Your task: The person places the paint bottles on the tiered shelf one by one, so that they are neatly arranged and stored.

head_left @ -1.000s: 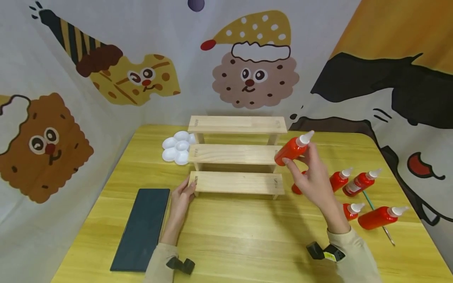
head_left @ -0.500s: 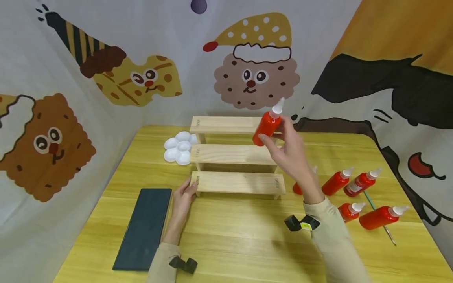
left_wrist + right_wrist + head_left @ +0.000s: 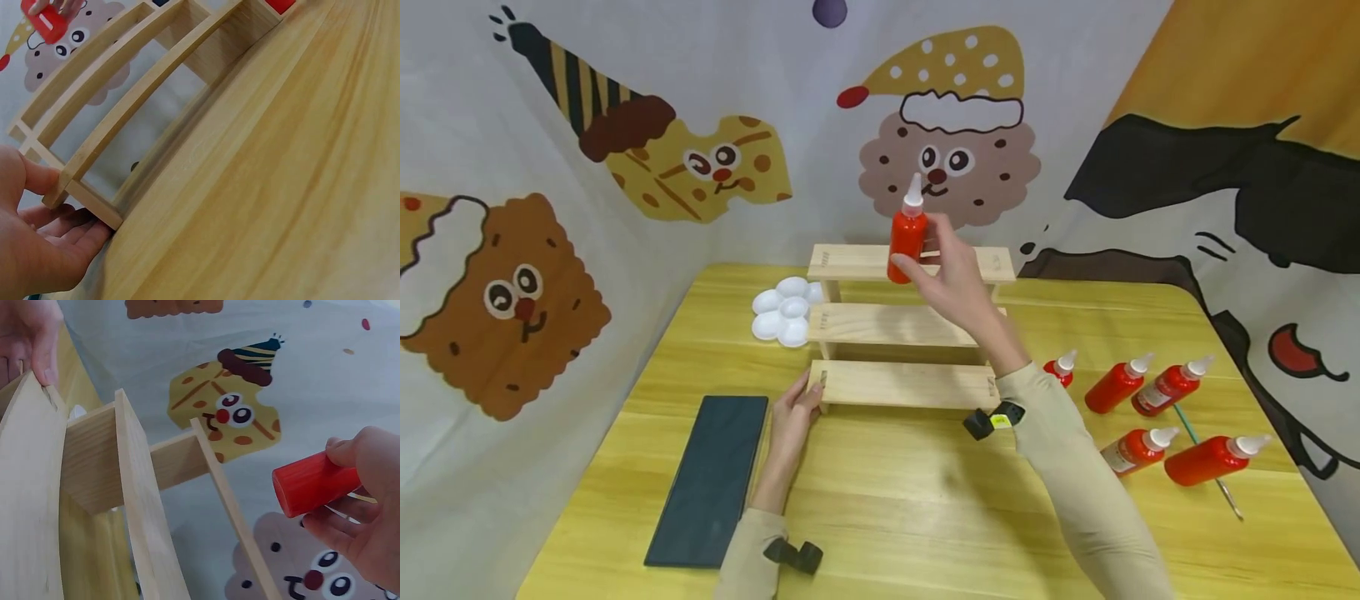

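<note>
The right hand [image 3: 953, 282] gripped a red bottle [image 3: 907, 235] above the wooden rack [image 3: 880, 324], while the left hand [image 3: 793, 417] pinched the left end of the lowest board [image 3: 904, 384].

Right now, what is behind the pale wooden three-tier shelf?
In the head view, a white flower-shaped palette shows at left, right edge covered by the shelf; farther back hangs a white patterned cloth. What the shelf covers is unseen.
</note>
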Demonstrator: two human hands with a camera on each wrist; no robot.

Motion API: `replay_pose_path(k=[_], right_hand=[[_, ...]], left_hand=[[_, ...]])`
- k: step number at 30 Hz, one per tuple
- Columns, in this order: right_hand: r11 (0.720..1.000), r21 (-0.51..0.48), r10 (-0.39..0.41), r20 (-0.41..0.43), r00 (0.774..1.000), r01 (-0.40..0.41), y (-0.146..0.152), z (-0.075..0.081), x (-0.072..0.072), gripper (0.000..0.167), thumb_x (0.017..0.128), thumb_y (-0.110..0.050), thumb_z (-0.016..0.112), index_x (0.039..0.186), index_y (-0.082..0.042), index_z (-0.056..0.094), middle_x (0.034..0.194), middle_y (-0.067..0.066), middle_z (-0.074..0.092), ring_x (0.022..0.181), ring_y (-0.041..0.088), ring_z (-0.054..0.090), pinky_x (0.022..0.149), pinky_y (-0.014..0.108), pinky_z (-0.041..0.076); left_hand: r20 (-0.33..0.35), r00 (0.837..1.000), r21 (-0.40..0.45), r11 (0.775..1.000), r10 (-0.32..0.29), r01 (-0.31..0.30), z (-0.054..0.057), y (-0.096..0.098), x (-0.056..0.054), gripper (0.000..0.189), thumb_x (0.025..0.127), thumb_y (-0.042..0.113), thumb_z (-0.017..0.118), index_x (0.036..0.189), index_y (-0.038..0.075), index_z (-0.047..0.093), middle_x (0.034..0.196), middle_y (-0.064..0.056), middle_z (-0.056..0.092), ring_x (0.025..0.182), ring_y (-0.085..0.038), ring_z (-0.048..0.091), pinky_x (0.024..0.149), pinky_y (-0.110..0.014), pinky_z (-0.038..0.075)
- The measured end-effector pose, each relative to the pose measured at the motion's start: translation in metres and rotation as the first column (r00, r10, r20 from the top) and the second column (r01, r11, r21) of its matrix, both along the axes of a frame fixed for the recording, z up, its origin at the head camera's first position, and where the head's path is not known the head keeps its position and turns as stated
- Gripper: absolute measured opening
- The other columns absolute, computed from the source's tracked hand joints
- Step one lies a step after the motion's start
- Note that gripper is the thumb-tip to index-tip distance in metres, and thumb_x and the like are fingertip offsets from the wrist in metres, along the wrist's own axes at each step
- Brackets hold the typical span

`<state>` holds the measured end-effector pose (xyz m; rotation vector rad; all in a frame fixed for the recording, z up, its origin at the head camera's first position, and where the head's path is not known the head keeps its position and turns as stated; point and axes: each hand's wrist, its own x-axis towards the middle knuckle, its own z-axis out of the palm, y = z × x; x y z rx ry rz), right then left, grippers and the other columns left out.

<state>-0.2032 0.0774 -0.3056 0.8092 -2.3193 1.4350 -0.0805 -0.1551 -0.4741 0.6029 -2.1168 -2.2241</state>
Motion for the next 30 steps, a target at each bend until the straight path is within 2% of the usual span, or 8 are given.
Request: replay_pose_path(k=[11, 17, 23, 26, 30], right_hand=[[0.997, 0.063, 0.034, 0.111, 0.993, -0.041, -0.04, 0.004, -0.035, 0.054, 0.097, -0.019, 0.07, 0.141, -0.004, 0.043, 0.127, 0.017, 0.064, 0.108, 0.029, 0.065, 0.095, 0.04, 0.055], [0.991, 0.111, 0.057, 0.136, 0.989, -0.073, -0.06, 0.006, -0.044, 0.051, 0.097, -0.019, 0.07, 0.139, -0.005, 0.044, 0.131, 0.016, 0.063, 0.112, 0.03, 0.064, 0.098, 0.039, 0.054], [0.99, 0.116, 0.06, 0.172, 0.983, -0.081, -0.071, 0.002, -0.05, 0.05, 0.097, -0.015, 0.07, 0.139, -0.006, 0.044, 0.13, 0.017, 0.062, 0.112, 0.032, 0.064, 0.098, 0.04, 0.055], [0.99, 0.111, 0.059, 0.196, 0.979, -0.082, -0.073, -0.002, -0.052, 0.051, 0.096, -0.015, 0.071, 0.14, -0.006, 0.044, 0.13, 0.017, 0.061, 0.113, 0.032, 0.063, 0.099, 0.041, 0.054], [0.99, 0.11, 0.068, 0.22, 0.973, -0.094, -0.072, -0.002, -0.052, 0.054, 0.096, -0.015, 0.071, 0.141, -0.006, 0.044, 0.132, 0.017, 0.06, 0.115, 0.031, 0.063, 0.099, 0.041, 0.055]], left_hand=[[-0.002, 1.0, -0.015, 1.0, 0.02, -0.02, 0.0, 0.001, 0.001, 0.052, 0.103, 0.02, 0.059, 0.152, 0.009, 0.046, 0.145, -0.02, 0.057, 0.13, -0.029, 0.057, 0.095, -0.028, 0.054], [-0.009, 1.0, -0.015, 1.0, 0.015, -0.015, 0.0, 0.002, 0.002, 0.054, 0.103, 0.02, 0.059, 0.153, 0.007, 0.044, 0.148, -0.021, 0.054, 0.135, -0.032, 0.054, 0.1, -0.033, 0.053], [-0.008, 1.0, -0.026, 1.0, 0.017, -0.018, 0.001, 0.003, 0.001, 0.053, 0.103, 0.021, 0.06, 0.152, 0.009, 0.046, 0.143, -0.021, 0.058, 0.13, -0.029, 0.057, 0.088, -0.024, 0.054], [-0.014, 1.0, -0.018, 1.0, 0.016, -0.016, 0.0, 0.003, 0.001, 0.052, 0.103, 0.02, 0.059, 0.152, 0.007, 0.045, 0.145, -0.022, 0.056, 0.132, -0.03, 0.056, 0.092, -0.026, 0.054], [-0.019, 1.0, -0.003, 1.0, 0.017, -0.018, 0.001, 0.003, 0.002, 0.053, 0.103, 0.018, 0.057, 0.153, 0.006, 0.044, 0.148, -0.021, 0.053, 0.136, -0.031, 0.053, 0.103, -0.036, 0.052]])
